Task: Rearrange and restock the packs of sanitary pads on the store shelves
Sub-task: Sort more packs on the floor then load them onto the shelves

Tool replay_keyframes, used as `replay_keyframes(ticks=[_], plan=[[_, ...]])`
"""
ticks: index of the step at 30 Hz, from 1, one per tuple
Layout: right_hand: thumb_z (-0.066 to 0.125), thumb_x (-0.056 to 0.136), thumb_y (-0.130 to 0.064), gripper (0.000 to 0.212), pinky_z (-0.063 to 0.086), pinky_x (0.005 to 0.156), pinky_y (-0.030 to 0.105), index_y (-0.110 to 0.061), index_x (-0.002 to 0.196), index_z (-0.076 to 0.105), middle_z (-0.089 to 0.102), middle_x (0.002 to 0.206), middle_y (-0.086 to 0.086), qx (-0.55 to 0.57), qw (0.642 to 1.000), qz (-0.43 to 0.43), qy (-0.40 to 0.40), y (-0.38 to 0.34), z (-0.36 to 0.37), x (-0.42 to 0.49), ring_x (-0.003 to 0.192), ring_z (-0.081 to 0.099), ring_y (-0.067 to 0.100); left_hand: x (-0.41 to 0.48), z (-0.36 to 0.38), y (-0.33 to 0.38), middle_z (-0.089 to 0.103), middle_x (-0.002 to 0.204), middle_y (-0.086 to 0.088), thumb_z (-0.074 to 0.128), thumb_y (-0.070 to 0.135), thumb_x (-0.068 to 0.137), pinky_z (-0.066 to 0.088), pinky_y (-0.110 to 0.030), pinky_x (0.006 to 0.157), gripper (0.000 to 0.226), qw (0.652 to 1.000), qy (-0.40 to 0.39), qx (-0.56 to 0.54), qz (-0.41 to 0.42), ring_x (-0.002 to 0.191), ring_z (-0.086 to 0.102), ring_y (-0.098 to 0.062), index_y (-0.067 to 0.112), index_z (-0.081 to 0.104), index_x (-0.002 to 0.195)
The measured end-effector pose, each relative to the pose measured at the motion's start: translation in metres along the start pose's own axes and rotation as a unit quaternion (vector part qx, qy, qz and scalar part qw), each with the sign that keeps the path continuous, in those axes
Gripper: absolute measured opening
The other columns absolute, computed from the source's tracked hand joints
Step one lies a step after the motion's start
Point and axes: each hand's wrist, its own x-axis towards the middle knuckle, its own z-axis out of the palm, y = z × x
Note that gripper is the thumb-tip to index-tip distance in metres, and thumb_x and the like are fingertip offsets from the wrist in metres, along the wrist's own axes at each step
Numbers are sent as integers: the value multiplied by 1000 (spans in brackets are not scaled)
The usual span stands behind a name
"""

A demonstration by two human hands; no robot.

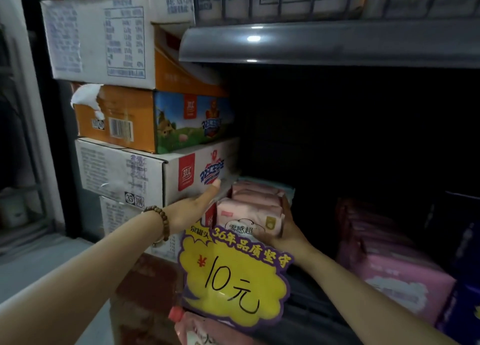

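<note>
R hand (284, 231) grips pink packs (253, 205), fingers (286, 209) curled round right side; L hand (198, 205) at left, fingers hidden, can't tell. Dark shelf (311, 302), cartons (145, 173) left.

The pad packs (249, 215) are wrapped in thin pink plastic film, creased and faintly shiny. The stacked cartons (124, 173) are matt printed cardboard, the orange carton (117, 121) torn to white paper at one corner. The shelf edge (311, 43) above is smooth, grey and glossy, the yellow price sign (233, 279) is smooth card, and the bracelet (162, 221) is of brown wooden beads.
</note>
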Motion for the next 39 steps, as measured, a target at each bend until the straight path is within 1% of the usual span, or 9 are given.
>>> replay_keyframes(ticks=[7, 11, 15, 19, 23, 27, 29, 33, 39], plan=[[75, 81, -25, 116, 37, 92, 8, -32, 151, -17, 24, 158, 1, -66, 997, 31, -40, -6, -6, 16, 134, 39, 11, 1, 0, 0, 24, 156, 2, 11, 60, 93, 12, -35, 116, 69, 1000, 16, 17, 2, 145, 19, -17, 23, 22, 150], [78, 78, -26, 117, 30, 105, 11, -29, 152, -14, 20, 157, -6, -63, 997, 26, -40, -14, -11, 3, 140, 27, 9, 0, -6, -5, 26, 155, 4, 13, 61, 94, 14, -35, 116, 67, 1000, 26, 3, 14, 144, 21, -17, 25, 25, 149], [73, 83, -30, 104, 25, 101, 10, -26, 154, -3, 21, 157, -5, -62, 998, 7, 4, -35, -27, -23, 142, 25, 11, -16, -17, -11, 41, 148, 2, 28, 92, 66, 26, -37, 113, 104, 997, 58, -47, 28, 137, 37, -18, 23, 40, 143], [71, 83, -32, 90, 26, 101, 11, -28, 153, 15, 28, 155, -5, -67, 997, -42, 10, -73, -30, -59, 141, 26, 7, -51, -14, -11, 52, 133, 3, 39, 55, 93, 37, -20, 92, 60, 988, 123, -42, 86, 120, 47, -10, 16, 47, 137], [69, 87, -20, 68, 30, 79, -8, -23, 145, 34, 42, 129, -21, -43, 992, -116, 6, -108, -12, -113, 104, 37, -31, -103, -1, -31, 56, 127, 8, 44, 42, 96, 39, -29, 100, 40, 979, 178, -6, 98, 116, 52, -9, 25, 51, 132], [71, 84, -30, 61, 28, 98, 4, -37, 136, 40, 39, 141, -21, -48, 990, -128, -40, -96, 30, -169, 126, 35, -13, -152, 37, -77, 58, 122, 5, 49, 31, 97, 39, -18, 94, 31, 981, 185, -29, 55, 113, 54, -10, 24, 54, 127], [71, 83, -32, 57, 31, 101, 11, -38, 132, 42, 37, 145, -17, -32, 994, -77, -72, -69, 56, -192, 131, 33, -4, -175, 64, -104, 57, 117, 5, 46, 29, 98, 35, -14, 87, 31, 986, 162, -39, -10, 107, 53, -10, 19, 53, 127], [70, 87, -29, 53, 38, 96, 18, -28, 135, 47, 41, 144, -10, -16, 989, 74, -130, -5, 103, -232, 133, 40, 9, -205, 112, -177, 55, 129, -5, 46, 29, 98, 35, -23, 97, 37, 981, 99, -73, -151, 120, 52, -21, 9, 51, 129], [66, 88, -40, 53, 40, 98, 23, -17, 134, 50, 47, 141, -1, -56, 934, 291, -202, 91, 147, -251, 125, 47, 11, -224, 153, -249, 42, 145, -10, 39, 40, 100, 30, -33, 108, 51, 945, 35, -85, -314, 132, 41, -27, 9, 41, 140]])
